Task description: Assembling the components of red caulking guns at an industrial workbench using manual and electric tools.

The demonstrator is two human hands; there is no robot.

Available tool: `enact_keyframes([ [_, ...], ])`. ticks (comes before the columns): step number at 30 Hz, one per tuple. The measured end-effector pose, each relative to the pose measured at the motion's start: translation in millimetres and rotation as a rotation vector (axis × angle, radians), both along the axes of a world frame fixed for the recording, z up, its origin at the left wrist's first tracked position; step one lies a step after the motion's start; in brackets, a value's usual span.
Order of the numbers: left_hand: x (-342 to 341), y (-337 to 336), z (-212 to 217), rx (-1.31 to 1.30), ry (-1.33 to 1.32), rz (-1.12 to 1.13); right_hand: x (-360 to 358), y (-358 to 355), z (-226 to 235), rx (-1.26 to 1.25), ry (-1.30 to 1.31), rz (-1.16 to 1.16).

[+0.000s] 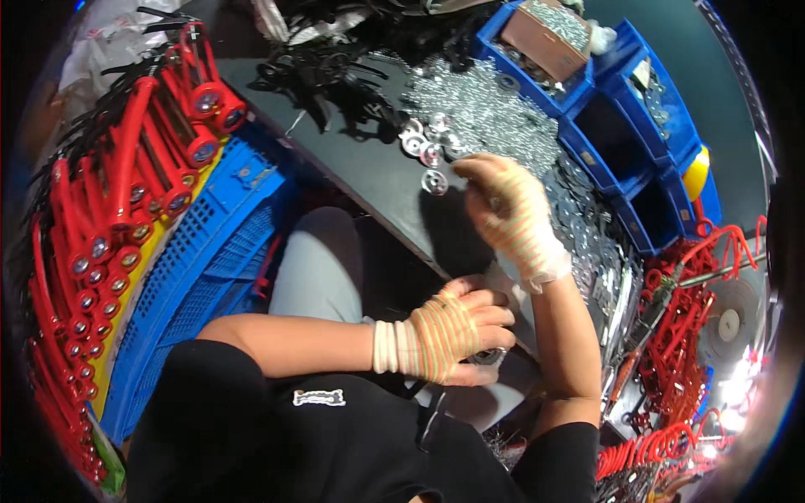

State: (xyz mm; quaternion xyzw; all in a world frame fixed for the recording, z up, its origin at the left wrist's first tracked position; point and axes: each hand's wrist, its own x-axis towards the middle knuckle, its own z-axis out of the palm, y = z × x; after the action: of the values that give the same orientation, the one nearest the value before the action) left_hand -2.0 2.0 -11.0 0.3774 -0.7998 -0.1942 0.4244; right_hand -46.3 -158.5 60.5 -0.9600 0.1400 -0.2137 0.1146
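Observation:
Both my hands wear thin knitted gloves with yellow and orange stripes, fingertips bare. Low in front of me, at the table's near edge, my left hand (pixel 453 335) is closed round a small round metal part (pixel 486 356), mostly hidden by the fingers. Above the dark table (pixel 377 176), my right hand (pixel 511 210) has loosely bent fingers, with nothing visible in them. Its fingertips are close to a shiny metal ring (pixel 434 182). Several similar rings (pixel 428 142) lie grouped just beyond, beside a large heap of small silvery metal parts (pixel 482 105).
Blue bins (pixel 620 126) stand at the far right, one holding a cardboard box (pixel 543 40). Red-handled bicycle-pump-like tubes (pixel 126 168) fill a blue crate (pixel 193 243) on the left. Black parts (pixel 335 84) lie at the back; red parts (pixel 675 335) pile up on the right.

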Motion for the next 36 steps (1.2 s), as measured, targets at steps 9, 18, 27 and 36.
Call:
enact_keyframes([
  [9,57.5,33.0,-54.8,-0.242,0.251,0.286,-135.0,-107.6,-38.3,-0.171,0.297,-0.687],
  [18,178.8,136.1,-283.6,0.789,-0.085,1.008,-159.2,-33.9,-37.4,0.432,-0.514,-0.646],
  [27,159.0,66.5,-408.5,1.25,-0.505,0.676,-130.9,61.4,-76.3,0.394,-0.668,-0.925],
  [36,127.1,18.1,-508.9,1.363,-0.534,0.474,-146.1,64.2,-76.3,0.222,-0.601,-1.023],
])
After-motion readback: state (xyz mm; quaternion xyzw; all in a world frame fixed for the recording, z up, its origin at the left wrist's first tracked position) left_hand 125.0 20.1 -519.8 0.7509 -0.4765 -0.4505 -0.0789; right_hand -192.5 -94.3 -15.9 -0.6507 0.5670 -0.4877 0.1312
